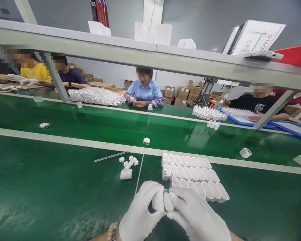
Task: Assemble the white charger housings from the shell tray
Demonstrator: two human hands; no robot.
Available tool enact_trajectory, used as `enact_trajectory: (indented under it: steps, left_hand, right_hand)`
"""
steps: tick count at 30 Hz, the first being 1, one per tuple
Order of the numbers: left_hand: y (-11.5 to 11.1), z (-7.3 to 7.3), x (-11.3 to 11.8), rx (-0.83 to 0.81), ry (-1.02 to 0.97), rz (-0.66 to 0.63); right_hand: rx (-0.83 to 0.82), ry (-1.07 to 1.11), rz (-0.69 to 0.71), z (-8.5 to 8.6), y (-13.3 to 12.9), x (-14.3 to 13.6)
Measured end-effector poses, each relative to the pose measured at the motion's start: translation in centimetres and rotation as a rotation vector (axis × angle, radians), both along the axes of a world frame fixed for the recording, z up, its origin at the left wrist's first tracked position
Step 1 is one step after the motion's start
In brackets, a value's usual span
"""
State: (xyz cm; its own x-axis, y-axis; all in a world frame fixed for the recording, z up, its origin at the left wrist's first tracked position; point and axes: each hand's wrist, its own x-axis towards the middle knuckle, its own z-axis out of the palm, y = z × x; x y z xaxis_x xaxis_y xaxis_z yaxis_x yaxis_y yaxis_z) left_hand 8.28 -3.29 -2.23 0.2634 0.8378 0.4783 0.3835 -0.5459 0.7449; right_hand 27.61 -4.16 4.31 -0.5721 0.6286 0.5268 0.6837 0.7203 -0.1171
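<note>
Both hands wear white gloves and meet low in the middle of the head view. My left hand [141, 211] is closed around a white plastic housing [158, 201]. From the other side, the fingers of my right hand [199, 212] pinch a smaller rounded white part [168, 203] at the housing's open end. A bit of blue shows at the top between the two pieces. How far one sits inside the other is hidden by the fingers. Just beyond my right hand stand rows of white oval housings [195, 173].
On the left lie a loose white housing [126, 174], several small white caps [130, 162] and metal tweezers [111, 156]. A green conveyor belt [110, 124] carries scattered parts, including a small circuit piece [146, 141]. A shelf beam [150, 53] crosses above; co-workers sit opposite.
</note>
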Motion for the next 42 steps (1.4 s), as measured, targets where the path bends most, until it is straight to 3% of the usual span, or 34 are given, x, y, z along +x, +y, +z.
enact_trajectory:
  steps: [10, 14, 17, 21, 24, 29, 36, 39, 42]
  left_hand:
    - [-0.2, -0.8, -0.1, -0.035, -0.017, 0.026]
    - [-0.3, -0.3, -0.1, -0.123, -0.034, 0.022]
    - [-0.3, 0.2, 0.0, -0.166, -0.073, -0.011]
    - [-0.3, 0.3, 0.3, -0.167, -0.034, -0.131]
    - [-0.4, 0.2, 0.5, -0.179, 0.098, -0.122]
    - [-0.5, 0.9, 0.7, -0.165, 0.282, -0.153]
    - [-0.7, 1.3, 0.5, -0.095, 0.419, -0.297]
    - [-0.7, 0.9, 0.6, -0.178, 0.411, -0.303]
    - [-0.7, 0.6, 0.8, -0.302, 0.322, -0.303]
  right_hand:
    - [-0.097, -0.110, 0.045, -1.1, 0.2, 0.1]
    - [-0.073, -0.190, 0.050, -1.7, 0.0, -0.1]
    - [-0.077, -0.146, 0.134, -2.4, 0.0, 0.1]
    - [-0.379, 0.128, 0.117, -2.2, 0.0, 0.5]
    - [-0.602, 0.219, 0.107, -1.1, 0.1, 0.4]
    - [-0.741, 0.299, 0.118, 0.0, 0.5, -0.7]
    - [-0.719, 0.206, 0.153, -0.8, 0.8, -0.8]
    - [-0.596, 0.086, 0.139, -2.0, 0.5, -1.0]
    - [-0.495, -0.089, 0.006, -3.1, 0.2, -1.6]
